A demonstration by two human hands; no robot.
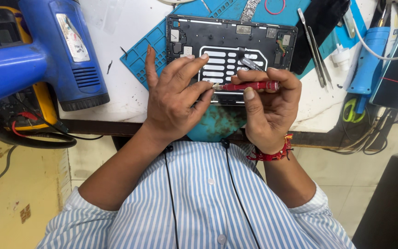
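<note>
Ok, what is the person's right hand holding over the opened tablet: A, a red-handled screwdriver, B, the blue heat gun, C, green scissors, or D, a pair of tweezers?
A: the right hand grips a red-handled screwdriver, its tip pinched by the left hand above the opened tablet.

A pale, oblong label (pixel 72 38) with rounded ends sits on the side of the blue heat gun (pixel 65 50) in the upper left of the frame, its face whitish with small coloured print and a glare across it. In the upper middle, a small silvery rectangular sticker (pixel 243 29) lies on the dark opened tablet back (pixel 231 50). At the right edge, a dark, glossy phone screen (pixel 395 69) stands tilted, unlit, crossed by a thin red line.
</note>
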